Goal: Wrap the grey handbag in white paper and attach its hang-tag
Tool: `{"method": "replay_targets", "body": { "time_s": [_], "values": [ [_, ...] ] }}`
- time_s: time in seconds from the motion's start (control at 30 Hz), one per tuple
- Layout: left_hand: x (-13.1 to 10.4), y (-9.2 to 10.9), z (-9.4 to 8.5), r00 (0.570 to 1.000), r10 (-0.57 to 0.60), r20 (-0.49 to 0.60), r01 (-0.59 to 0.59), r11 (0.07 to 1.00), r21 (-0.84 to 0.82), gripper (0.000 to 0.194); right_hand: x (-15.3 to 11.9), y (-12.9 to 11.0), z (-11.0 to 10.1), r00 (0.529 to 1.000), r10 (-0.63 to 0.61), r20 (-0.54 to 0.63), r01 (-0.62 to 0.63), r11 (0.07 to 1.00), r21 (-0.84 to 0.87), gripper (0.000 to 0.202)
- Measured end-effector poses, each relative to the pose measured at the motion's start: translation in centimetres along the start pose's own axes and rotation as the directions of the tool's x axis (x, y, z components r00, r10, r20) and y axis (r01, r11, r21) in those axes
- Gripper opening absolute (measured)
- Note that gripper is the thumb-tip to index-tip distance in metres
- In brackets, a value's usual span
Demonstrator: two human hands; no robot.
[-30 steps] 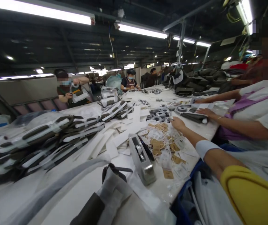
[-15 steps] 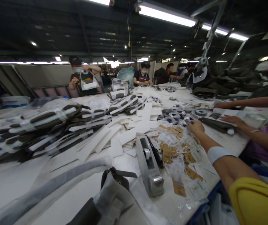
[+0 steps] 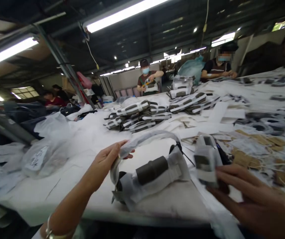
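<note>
White wrapping partly covers a dark bag, left grip curled round its strap, right grip pinching a blurred item.

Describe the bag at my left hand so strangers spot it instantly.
On the white table, go to the near edge. A dark, partly wrapped bag lies there; unlike the bundles piled beyond, its arched, wrapped handle is in the left hand.

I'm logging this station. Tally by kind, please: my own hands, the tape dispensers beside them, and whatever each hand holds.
Hands (left hand, right hand): 2
Tape dispenser: 1
Bag, gripped by its handle: 1
Blurred item in right hand: 1
Total: 5
</note>
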State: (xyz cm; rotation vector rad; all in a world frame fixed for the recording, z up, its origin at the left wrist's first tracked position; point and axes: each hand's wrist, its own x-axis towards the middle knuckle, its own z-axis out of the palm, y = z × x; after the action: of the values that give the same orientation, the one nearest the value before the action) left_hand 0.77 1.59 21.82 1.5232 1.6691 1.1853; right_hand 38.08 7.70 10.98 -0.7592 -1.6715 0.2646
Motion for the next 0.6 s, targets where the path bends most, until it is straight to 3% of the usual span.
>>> {"method": "replay_targets", "body": {
  "time_s": [0.03,0.13,0.23,0.37,0.47,0.6],
  "values": [
    [0.7,0.8,0.2,0.996,0.019,0.088,-0.016,0.999,-0.033,0.053,-0.1,-2.0,2.2,0.985,-0.090,0.149,0.079,0.994,0.079,0.039],
    [1.8,2.6,0.7,0.965,0.054,0.255,-0.036,0.997,-0.073,0.043,0.2,-6.2,7.9,0.967,-0.051,0.248,0.007,0.985,0.175,0.031],
    [1.7,3.1,0.8,0.961,0.046,0.274,-0.022,0.996,-0.090,0.038,0.9,-7.9,12.2,0.976,0.076,0.206,-0.108,0.983,0.147,0.022],
    [1.5,2.5,0.9,0.972,0.075,0.221,-0.038,0.985,-0.167,0.050,1.4,-9.2,16.1,0.980,0.187,0.070,-0.196,0.970,0.143,0.022],
    [1.7,1.9,1.0,0.974,0.107,0.202,-0.073,0.983,-0.166,0.056,1.3,-10.4,18.3,0.970,0.245,0.013,-0.242,0.947,0.210,0.026],
    [1.9,1.9,0.9,0.957,0.051,0.284,-0.039,0.998,-0.050,0.055,1.5,-11.8,19.8,0.953,0.300,-0.035,-0.276,0.914,0.298,0.030]
  ]
}}
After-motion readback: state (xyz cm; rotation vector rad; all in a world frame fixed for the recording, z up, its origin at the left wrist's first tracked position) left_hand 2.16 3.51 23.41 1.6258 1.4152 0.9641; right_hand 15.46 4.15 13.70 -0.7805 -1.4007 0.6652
